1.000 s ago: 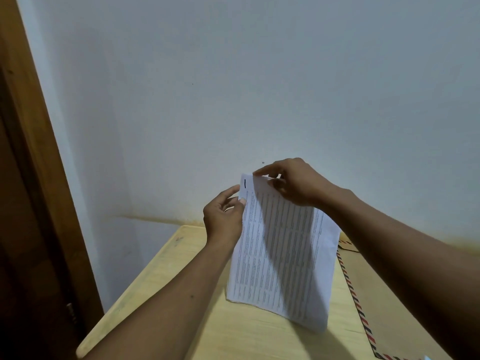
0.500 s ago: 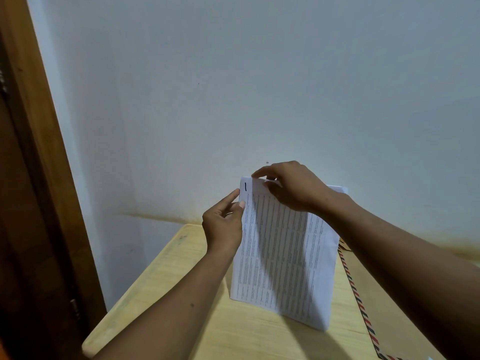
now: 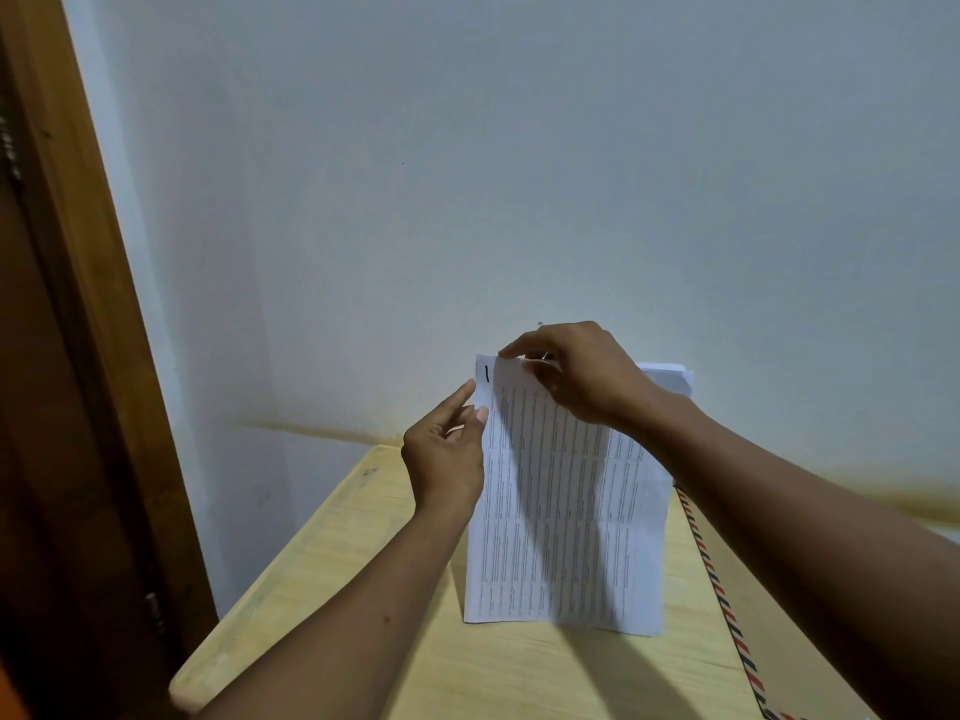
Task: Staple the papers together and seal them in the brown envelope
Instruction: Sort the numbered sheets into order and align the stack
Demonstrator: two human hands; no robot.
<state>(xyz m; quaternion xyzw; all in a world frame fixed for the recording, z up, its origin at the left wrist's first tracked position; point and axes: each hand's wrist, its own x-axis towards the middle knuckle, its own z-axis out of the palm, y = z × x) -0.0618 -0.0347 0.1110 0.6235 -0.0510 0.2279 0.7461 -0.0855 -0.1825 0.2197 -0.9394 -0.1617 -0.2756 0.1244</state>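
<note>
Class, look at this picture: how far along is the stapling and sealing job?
Done, perhaps: a dark mark in a top corner of the papers may be a staple. In hand: left hand and right hand hold them upright on the table. Left: the envelope lies beside them, to be filled and sealed.

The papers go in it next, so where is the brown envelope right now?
Head view, lower right: the brown envelope lies flat on the wooden table, just right of the upright papers, partly hidden under the right forearm.
</note>
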